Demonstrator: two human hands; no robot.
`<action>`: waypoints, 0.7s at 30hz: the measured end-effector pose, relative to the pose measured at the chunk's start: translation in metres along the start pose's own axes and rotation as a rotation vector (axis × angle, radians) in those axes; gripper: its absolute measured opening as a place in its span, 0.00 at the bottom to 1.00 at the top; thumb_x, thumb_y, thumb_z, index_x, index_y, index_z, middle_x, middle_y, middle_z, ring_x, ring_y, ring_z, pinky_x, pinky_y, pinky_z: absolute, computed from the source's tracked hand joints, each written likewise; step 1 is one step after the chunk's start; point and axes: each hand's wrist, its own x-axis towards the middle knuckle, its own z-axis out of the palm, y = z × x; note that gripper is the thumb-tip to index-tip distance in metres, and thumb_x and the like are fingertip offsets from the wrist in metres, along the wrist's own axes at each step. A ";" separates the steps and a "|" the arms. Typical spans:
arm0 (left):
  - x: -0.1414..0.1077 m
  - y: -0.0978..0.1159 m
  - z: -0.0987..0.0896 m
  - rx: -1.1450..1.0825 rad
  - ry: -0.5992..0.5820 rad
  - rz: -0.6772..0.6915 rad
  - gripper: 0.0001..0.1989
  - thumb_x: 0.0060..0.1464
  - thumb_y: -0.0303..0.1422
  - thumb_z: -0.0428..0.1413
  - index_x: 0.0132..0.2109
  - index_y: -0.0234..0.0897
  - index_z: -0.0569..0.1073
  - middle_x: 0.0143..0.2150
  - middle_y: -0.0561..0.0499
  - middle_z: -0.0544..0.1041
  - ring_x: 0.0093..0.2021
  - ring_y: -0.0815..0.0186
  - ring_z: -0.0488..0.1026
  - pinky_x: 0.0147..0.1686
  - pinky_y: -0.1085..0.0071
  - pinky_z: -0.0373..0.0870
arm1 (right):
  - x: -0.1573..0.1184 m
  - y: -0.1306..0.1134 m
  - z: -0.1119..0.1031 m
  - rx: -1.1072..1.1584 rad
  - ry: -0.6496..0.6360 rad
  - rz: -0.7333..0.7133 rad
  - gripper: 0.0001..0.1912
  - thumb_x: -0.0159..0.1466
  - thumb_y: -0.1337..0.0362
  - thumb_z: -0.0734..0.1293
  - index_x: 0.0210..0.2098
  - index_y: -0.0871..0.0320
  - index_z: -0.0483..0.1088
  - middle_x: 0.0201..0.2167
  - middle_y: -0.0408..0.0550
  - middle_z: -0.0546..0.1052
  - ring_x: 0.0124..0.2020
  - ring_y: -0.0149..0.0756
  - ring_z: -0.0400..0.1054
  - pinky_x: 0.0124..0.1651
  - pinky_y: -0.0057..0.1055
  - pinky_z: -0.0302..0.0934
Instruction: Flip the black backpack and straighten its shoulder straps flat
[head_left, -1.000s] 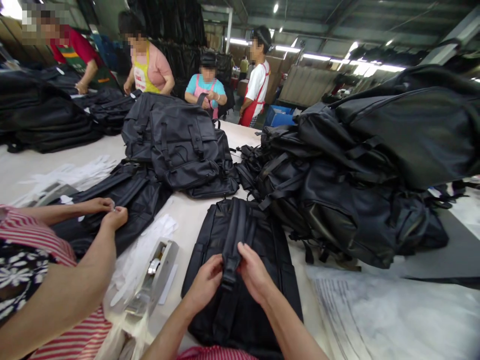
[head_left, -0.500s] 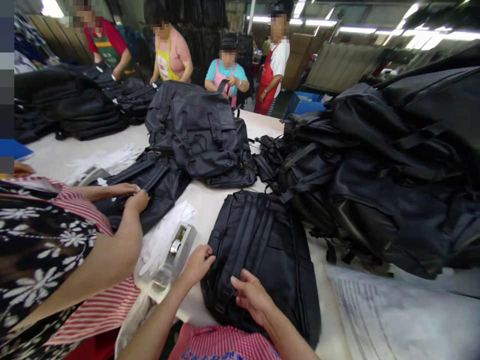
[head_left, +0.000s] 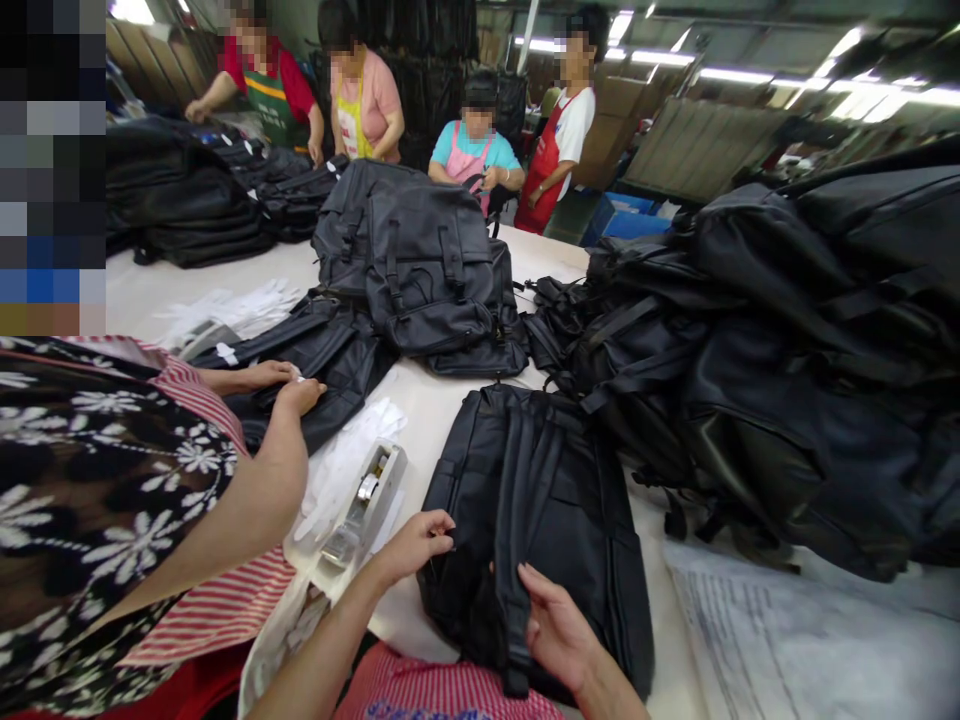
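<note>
A black backpack [head_left: 585, 500] lies on the pale table in front of me, its shoulder straps facing up. My right hand [head_left: 551, 625] is closed around the lower part of a shoulder strap [head_left: 514, 500], the thumb on top and the fingers partly hidden beneath. At the backpack's left edge is my left hand [head_left: 426, 545], its fingers curled together; whatever they may hold is too small to make out. A tape dispenser [head_left: 364, 510] stands left of the backpack, beside white paper tags [head_left: 337, 480].
At the left, a co-worker's hands [head_left: 289, 388] work on another black backpack [head_left: 330, 350]. Stacked backpacks [head_left: 435, 260] stand ahead, and a large heap [head_left: 795, 380] rises at the right. A clear plastic bag [head_left: 810, 640] lies near right. Several people stand across the table.
My right hand has taken hold of the shoulder strap and shifted it right and toward me. My view has turned slightly left. My left hand stays at the backpack's left edge.
</note>
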 end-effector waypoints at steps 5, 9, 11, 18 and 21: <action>0.011 0.011 0.008 0.077 -0.064 0.043 0.09 0.44 0.32 0.52 0.32 0.35 0.74 0.25 0.57 0.68 0.28 0.69 0.63 0.32 0.72 0.58 | -0.018 -0.015 -0.008 0.061 0.004 -0.138 0.18 0.45 0.65 0.80 0.34 0.60 0.77 0.28 0.47 0.80 0.23 0.29 0.70 0.24 0.22 0.63; 0.021 0.013 0.018 0.173 0.014 0.109 0.04 0.44 0.30 0.52 0.28 0.37 0.71 0.26 0.56 0.68 0.30 0.67 0.64 0.35 0.70 0.58 | -0.015 -0.007 0.003 0.057 -0.081 -0.119 0.16 0.46 0.63 0.80 0.32 0.60 0.77 0.31 0.48 0.81 0.31 0.35 0.73 0.39 0.31 0.68; 0.024 0.010 0.021 0.206 0.105 0.132 0.03 0.46 0.30 0.51 0.29 0.37 0.70 0.28 0.54 0.69 0.34 0.65 0.65 0.38 0.69 0.59 | -0.007 0.007 0.008 0.031 -0.120 -0.063 0.15 0.47 0.64 0.79 0.33 0.60 0.77 0.33 0.49 0.81 0.34 0.37 0.74 0.43 0.36 0.68; 0.032 0.000 0.017 0.116 0.187 0.059 0.03 0.46 0.30 0.50 0.28 0.37 0.68 0.25 0.56 0.67 0.30 0.67 0.65 0.33 0.70 0.60 | 0.017 0.037 0.020 -0.069 -0.208 0.088 0.18 0.46 0.65 0.80 0.36 0.61 0.77 0.31 0.50 0.80 0.35 0.40 0.73 0.46 0.39 0.66; 0.035 -0.003 0.014 0.027 0.133 0.011 0.04 0.43 0.32 0.52 0.28 0.36 0.69 0.23 0.57 0.67 0.26 0.69 0.64 0.27 0.72 0.60 | 0.021 0.033 0.032 -0.112 -0.280 0.015 0.21 0.46 0.63 0.80 0.38 0.58 0.76 0.33 0.48 0.80 0.35 0.38 0.73 0.44 0.38 0.65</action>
